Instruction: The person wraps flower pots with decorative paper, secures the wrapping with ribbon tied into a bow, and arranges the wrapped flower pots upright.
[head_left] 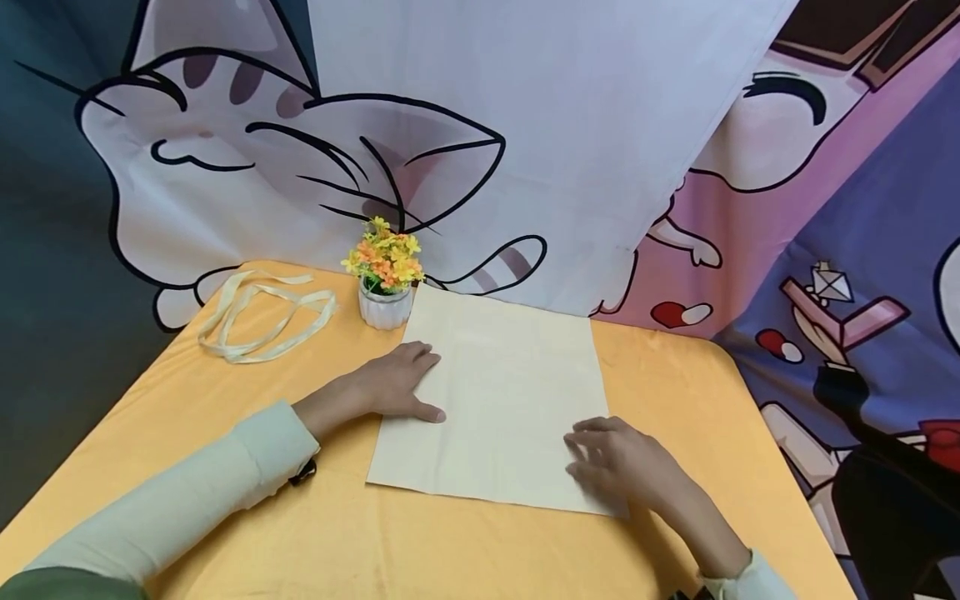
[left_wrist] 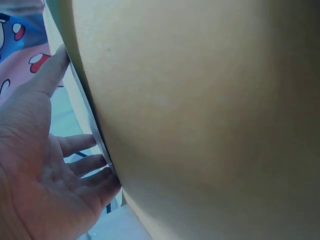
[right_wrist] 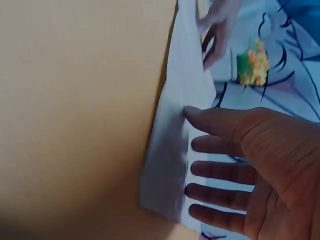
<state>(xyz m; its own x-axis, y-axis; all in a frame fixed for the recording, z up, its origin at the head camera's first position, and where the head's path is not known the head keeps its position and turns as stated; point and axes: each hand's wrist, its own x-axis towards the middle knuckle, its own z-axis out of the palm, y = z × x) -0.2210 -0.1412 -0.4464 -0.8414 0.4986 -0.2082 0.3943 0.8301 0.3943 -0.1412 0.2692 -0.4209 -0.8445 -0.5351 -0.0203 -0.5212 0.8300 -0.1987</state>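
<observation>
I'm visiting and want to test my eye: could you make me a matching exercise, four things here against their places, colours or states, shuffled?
Things:
1. sheet
2. ribbon
3. flowers
4. right hand

Descriptions:
A. yellow and orange
B. at the right side of the sheet
C. lying in loose loops
D. cream and four-cornered

Right pairs: 1-D, 2-C, 3-A, 4-B.

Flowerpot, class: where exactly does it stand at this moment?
In the head view, the flowerpot stands left of centre near the far edge of the table, between the pale ribbon and the far-left corner of the cream sheet.
</observation>
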